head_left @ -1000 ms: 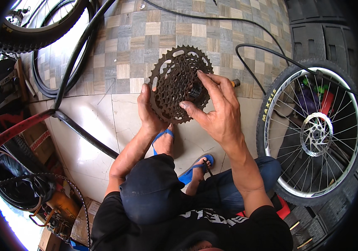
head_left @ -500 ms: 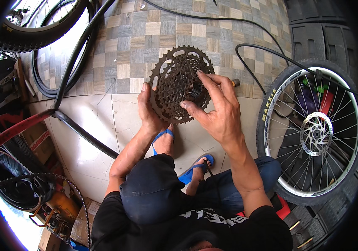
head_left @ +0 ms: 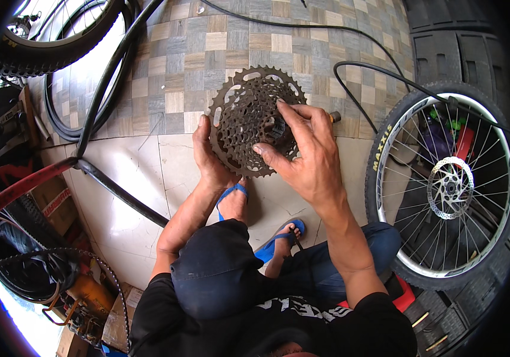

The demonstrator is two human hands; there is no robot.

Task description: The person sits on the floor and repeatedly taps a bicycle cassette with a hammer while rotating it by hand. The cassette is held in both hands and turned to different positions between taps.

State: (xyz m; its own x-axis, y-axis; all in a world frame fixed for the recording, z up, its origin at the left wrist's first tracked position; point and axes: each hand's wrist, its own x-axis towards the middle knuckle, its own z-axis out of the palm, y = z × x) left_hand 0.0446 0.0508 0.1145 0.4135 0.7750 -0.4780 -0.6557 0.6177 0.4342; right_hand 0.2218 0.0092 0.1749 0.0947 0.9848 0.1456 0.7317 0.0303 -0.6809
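A dark, grimy bicycle cassette [head_left: 240, 128] is held up in front of me, its stacked sprockets facing upward and its largest toothed ring at the far left. My left hand [head_left: 210, 160] grips that large ring from the left and below, thumb up along the edge and the other fingers hidden beneath. Over the right part of the cassette, my right hand [head_left: 308, 146] has its thumb and index finger spread around the small sprockets, both tips touching them. Its remaining fingers curl to the side.
At the right stands a bicycle wheel [head_left: 380, 172] with a disc rotor [head_left: 450, 188]. Black hoses [head_left: 127, 199] cross the left side, and a thin cable [head_left: 302, 25] runs over the tiled floor [head_left: 177, 77]. Another tyre [head_left: 52, 59] is at upper left, cardboard boxes [head_left: 118, 321] at lower left.
The cassette has shifted slightly left and tilted a little, with both hands moving along with it. Their hold looks the same.
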